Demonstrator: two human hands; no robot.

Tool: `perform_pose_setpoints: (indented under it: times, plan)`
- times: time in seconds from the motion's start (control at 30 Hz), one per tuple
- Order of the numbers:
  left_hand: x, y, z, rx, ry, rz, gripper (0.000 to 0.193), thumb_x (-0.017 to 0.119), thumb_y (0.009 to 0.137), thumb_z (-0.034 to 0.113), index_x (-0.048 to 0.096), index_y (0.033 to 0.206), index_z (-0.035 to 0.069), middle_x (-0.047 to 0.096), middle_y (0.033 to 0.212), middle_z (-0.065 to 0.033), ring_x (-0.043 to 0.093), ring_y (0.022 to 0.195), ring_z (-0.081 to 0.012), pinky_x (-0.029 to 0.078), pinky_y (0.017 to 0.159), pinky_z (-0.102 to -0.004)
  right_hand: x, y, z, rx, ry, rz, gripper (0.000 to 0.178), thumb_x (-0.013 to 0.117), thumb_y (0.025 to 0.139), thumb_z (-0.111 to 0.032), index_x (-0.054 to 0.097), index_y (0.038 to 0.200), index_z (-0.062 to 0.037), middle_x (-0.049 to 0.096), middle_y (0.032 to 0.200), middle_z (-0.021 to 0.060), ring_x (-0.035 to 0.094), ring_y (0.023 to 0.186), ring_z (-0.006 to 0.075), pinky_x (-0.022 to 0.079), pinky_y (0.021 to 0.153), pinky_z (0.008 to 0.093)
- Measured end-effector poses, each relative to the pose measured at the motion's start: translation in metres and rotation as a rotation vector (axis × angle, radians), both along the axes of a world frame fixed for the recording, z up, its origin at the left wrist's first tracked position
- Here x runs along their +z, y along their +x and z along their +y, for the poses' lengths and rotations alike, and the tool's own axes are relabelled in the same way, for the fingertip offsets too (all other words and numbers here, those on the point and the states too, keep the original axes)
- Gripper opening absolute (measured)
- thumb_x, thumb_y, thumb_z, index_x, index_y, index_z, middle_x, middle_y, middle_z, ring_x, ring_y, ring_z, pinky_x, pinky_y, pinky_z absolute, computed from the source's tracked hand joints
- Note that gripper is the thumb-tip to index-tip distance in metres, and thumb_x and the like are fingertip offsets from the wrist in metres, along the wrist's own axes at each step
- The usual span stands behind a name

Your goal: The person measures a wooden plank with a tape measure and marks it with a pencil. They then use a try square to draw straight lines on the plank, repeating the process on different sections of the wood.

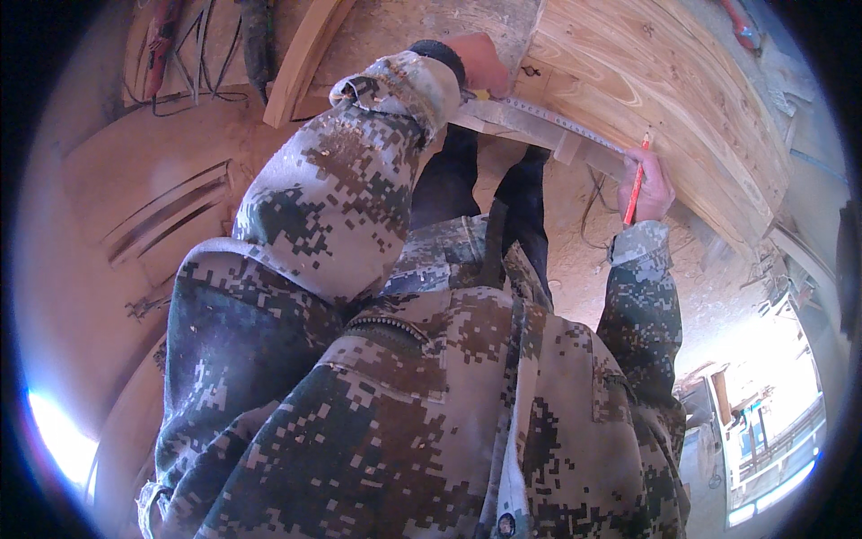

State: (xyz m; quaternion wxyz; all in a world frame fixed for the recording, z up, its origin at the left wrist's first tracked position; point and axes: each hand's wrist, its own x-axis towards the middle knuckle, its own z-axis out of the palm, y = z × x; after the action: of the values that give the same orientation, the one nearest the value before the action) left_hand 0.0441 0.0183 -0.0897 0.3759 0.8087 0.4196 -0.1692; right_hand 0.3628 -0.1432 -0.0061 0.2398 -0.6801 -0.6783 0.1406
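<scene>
My left hand (480, 63) is closed near the top centre, with a small yellow part of a tape measure (482, 93) showing beneath it. From there the drawn-out blade (561, 121) runs right along the near edge of a pale wooden panel (620, 54). At its other end, my right hand (654, 187) grips a red pencil (635, 196) whose sharpened tip points away from me, at the panel's surface. The right fingers also meet the blade there; how they hold it is hidden. Most of the left hand's grip is out of sight behind its back.
A curved wooden strip (303, 58) lies left of the panel. Beyond it are a red power tool (160, 45) and a dark one (257, 45) with cables. Sawdust covers the floor (575, 260). Another red tool (742, 25) sits at the far right.
</scene>
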Motion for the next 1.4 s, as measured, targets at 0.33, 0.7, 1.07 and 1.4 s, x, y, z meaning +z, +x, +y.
perform_pose_setpoints:
  times: [0.33, 0.7, 1.07, 1.4]
  plan:
    - [0.026, 0.005, 0.003, 0.0, -0.045, -0.014, 0.039, 0.071, 0.079, 0.043, 0.072, 0.088, 0.005, 0.067, 0.084, -0.022, 0.063, 0.081, -0.0411, 0.051, 0.073, -0.0447, 0.004, -0.001, 0.001, 0.007, -0.015, -0.017, 0.015, 0.069, 0.082, 0.001, 0.069, 0.093, -0.0087, 0.066, 0.084, 0.0107, 0.067, 0.081, 0.0265, 0.053, 0.074, 0.0347]
    - [0.024, 0.002, 0.003, 0.083, -0.078, 0.006, 0.037, 0.07, 0.077, 0.04, 0.071, 0.088, 0.005, 0.067, 0.084, -0.0226, 0.064, 0.08, -0.0411, 0.052, 0.073, -0.044, 0.002, -0.002, 0.0, -0.007, 0.017, 0.024, 0.014, 0.069, 0.081, 0.002, 0.07, 0.092, -0.008, 0.066, 0.083, 0.0111, 0.067, 0.079, 0.0256, 0.053, 0.073, 0.0344]
    - [0.037, 0.004, 0.005, 0.076, -0.114, -0.027, 0.039, 0.072, 0.076, 0.041, 0.071, 0.088, 0.003, 0.069, 0.084, -0.0213, 0.065, 0.08, -0.0382, 0.053, 0.074, -0.0418, 0.0, -0.004, 0.001, 0.009, 0.062, 0.051, 0.015, 0.07, 0.081, 0.003, 0.07, 0.091, -0.0076, 0.065, 0.082, 0.0111, 0.067, 0.077, 0.0252, 0.053, 0.072, 0.034]
    - [0.032, 0.001, 0.005, 0.099, -0.095, 0.0, 0.041, 0.074, 0.073, 0.04, 0.071, 0.087, 0.002, 0.069, 0.084, -0.0212, 0.065, 0.079, -0.038, 0.053, 0.074, -0.0416, 0.001, -0.004, 0.001, 0.005, 0.041, 0.05, 0.013, 0.07, 0.082, 0.002, 0.07, 0.091, -0.0072, 0.065, 0.082, 0.0105, 0.066, 0.077, 0.0243, 0.053, 0.072, 0.0331]
